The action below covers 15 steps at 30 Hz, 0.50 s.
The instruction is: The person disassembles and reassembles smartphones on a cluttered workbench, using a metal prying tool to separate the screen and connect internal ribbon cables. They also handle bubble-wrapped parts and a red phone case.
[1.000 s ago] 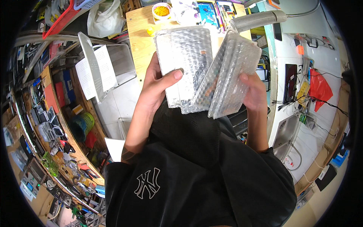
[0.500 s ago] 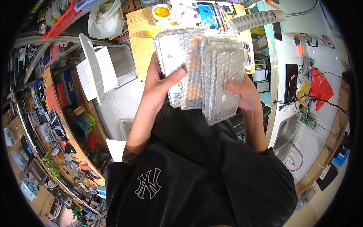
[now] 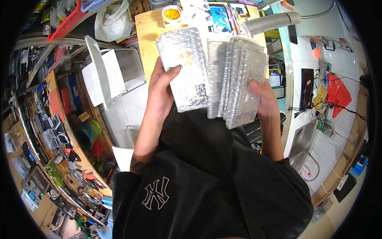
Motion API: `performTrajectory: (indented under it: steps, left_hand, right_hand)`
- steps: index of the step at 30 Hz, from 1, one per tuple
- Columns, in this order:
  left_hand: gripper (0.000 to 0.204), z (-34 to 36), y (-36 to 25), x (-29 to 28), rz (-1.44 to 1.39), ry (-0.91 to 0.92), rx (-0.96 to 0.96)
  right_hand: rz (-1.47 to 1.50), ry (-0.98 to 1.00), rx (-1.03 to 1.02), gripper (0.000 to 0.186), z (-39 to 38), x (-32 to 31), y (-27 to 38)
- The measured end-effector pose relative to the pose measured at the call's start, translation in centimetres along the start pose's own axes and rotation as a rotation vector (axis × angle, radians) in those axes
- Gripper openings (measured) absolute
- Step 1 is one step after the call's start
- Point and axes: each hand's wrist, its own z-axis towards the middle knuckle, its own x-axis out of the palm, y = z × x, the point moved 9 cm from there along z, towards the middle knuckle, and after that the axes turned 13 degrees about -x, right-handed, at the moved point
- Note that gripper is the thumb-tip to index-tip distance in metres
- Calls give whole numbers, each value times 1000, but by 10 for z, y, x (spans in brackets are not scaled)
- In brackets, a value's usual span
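one silvery packet (image 3: pixel 185 85) showing, gripped by left hand (image 3: pixel 161 85); at least three fanned bubble-wrap packets (image 3: pixel 244 87), gripped by right hand (image 3: pixel 268 97); one tub (image 3: pixel 173 22), beyond left hand; both thumbs (image 3: pixel 174 70) uppermost.

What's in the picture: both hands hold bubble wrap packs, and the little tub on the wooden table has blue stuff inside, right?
Not quite: the head view shows yellow stuff in the little tub on the wooden table, not blue. The left hand and right hand do hold bubble wrap packs.
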Motion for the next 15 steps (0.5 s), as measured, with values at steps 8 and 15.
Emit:
performTrajectory:
  steps: [8, 15]
  left_hand:
    - [85, -2, -4, 16, 413, 15, 176]
    - [56, 2, -1, 1, 34, 7, 28]
  right_hand:
    - [171, 79, -14, 76, -3, 7, -17]
    - [378, -47, 10, 74, 2, -18, -26]
